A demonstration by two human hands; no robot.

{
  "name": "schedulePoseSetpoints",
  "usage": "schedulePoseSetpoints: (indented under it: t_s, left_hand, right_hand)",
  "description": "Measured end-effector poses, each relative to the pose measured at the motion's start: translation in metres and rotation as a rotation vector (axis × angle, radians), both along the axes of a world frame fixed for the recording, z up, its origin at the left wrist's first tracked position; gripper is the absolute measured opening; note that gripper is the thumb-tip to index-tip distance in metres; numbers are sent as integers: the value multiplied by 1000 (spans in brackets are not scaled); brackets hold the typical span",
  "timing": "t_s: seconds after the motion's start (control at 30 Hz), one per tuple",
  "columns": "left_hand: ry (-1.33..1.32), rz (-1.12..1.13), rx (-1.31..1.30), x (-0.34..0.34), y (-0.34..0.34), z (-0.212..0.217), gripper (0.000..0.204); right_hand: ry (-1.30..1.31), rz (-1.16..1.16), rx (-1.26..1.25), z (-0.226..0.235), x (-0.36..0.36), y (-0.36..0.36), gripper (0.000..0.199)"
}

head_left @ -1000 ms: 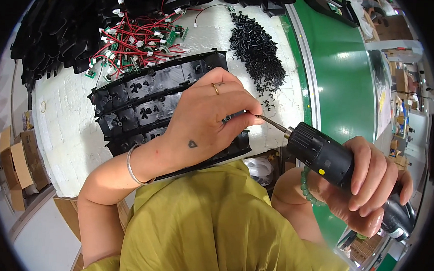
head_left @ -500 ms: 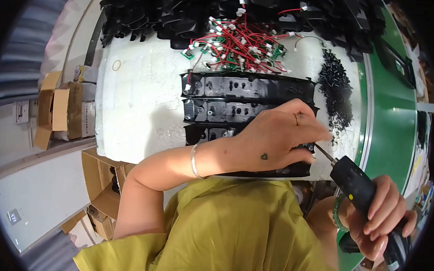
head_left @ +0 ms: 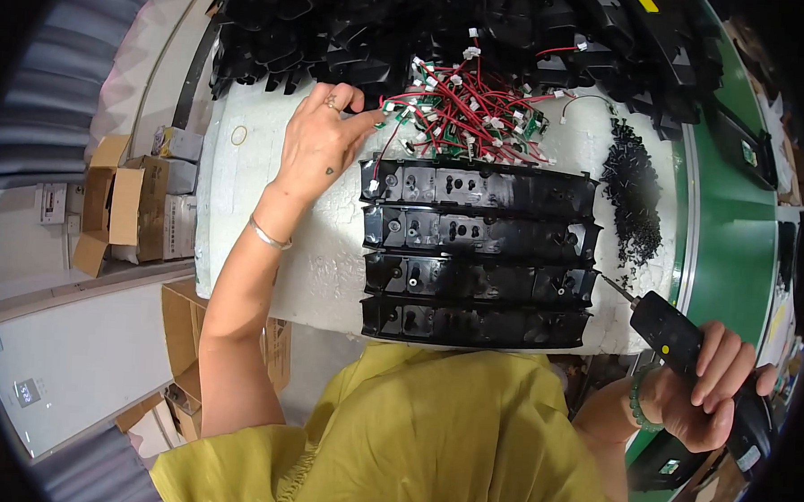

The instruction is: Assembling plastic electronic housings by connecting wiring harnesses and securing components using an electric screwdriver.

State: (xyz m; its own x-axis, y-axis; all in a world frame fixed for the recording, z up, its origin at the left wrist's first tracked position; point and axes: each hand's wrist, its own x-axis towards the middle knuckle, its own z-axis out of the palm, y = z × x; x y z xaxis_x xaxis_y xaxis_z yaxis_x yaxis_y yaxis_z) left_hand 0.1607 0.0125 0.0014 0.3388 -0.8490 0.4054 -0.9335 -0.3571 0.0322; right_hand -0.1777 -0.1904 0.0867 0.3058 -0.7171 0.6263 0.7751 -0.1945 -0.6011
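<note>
My right hand point(head_left: 715, 386) is wrapped round a black electric screwdriver point(head_left: 666, 332). Its thin bit points up and left, its tip close to the right ends of the black plastic housings. Four long housing strips lie stacked in rows: the topmost housing point(head_left: 512, 191), two middle ones and the nearest housing point(head_left: 471, 324). At the upper left, my left hand point(head_left: 321, 144) reaches to the left edge of a heap of small green circuit boards with red wires point(head_left: 462, 110). Its thumb and fingers look apart, touching or just over a board there.
Loose black screws point(head_left: 633, 194) are spread at the right of the white foam work surface point(head_left: 261, 186). Many black plastic parts point(head_left: 340, 28) are piled along the far side. A green mat point(head_left: 734, 248) lies at the right, and cardboard boxes point(head_left: 139, 204) stand at the left.
My left hand has moved from over the lower housings, up and left to the circuit board heap, uncovering the housings. The screwdriver remains in my right hand beside them.
</note>
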Motion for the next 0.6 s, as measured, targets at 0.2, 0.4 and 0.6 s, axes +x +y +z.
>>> schedulePoseSetpoints:
  t_s: [0.2, 0.4, 0.6]
  left_hand:
    - [516, 13, -476, -15, -13, 26, 15]
    - [263, -213, -733, -13, -61, 65, 22]
    - [205, -267, -649, -22, -48, 97, 22]
  right_hand:
    - [31, -47, -16, 0, -4, -2, 35]
    - [47, 35, 15, 1, -8, 0, 35]
    - [13, 0, 10, 2, -28, 0, 35]
